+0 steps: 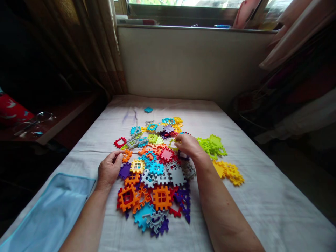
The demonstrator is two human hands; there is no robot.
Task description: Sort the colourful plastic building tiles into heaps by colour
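Observation:
My left hand point(110, 168) is at the left edge of a heap of flat plastic interlocking tiles, its thumb and fingers closed on the edge of an orange tile point(127, 155). A purple tile point(125, 170) lies just below it. On the heap's right side, my right hand point(189, 145) pinches a lime green frame tile point(173, 144), its fingers partly hidden from view. Near that hand are a red tile point(166, 154) and a grey tile point(176, 175). Orange window tiles point(161, 198) and a blue tile point(144, 214) lie nearer to me.
Right of the heap are piles of lime green tiles point(213, 147) and yellow tiles point(231, 172). One blue tile point(148, 110) lies alone toward the back. A light blue zip pouch point(56, 206) rests at left on the white sheet point(265, 210). Glasses point(39, 119) sit on a side shelf.

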